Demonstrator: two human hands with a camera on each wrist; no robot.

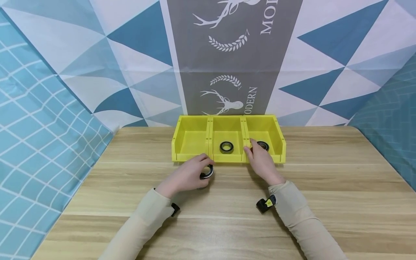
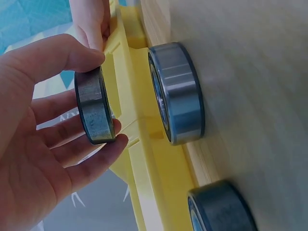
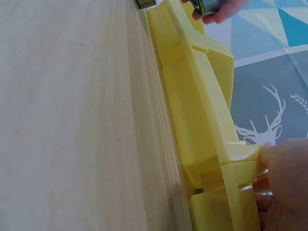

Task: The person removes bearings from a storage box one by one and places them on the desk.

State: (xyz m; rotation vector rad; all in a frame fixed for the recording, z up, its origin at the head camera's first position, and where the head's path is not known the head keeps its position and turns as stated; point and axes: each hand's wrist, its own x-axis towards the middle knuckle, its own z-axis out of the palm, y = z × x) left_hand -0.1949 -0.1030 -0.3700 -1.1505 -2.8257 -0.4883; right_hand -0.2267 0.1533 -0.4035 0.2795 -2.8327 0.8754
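Note:
My left hand (image 1: 190,175) pinches a ball bearing (image 2: 95,106) between thumb and fingertips, just in front of the yellow bins. The bearing has a steel outer ring and black sides. Below it, the left wrist view shows another bearing (image 2: 178,94) and part of a third bearing (image 2: 221,209) on the table; my hand mostly hides them in the head view. My right hand (image 1: 262,162) grips the divider (image 3: 245,153) between the middle and right bins, thumb on one side, fingers on the other. Beside those fingers lies a bearing (image 1: 263,145) in the right bin, partly covered.
Three joined yellow bins (image 1: 191,157) stand at the back of the wooden table (image 1: 221,231). The middle bin holds one bearing (image 1: 226,147). Behind the bins hangs a patterned cloth (image 1: 227,61).

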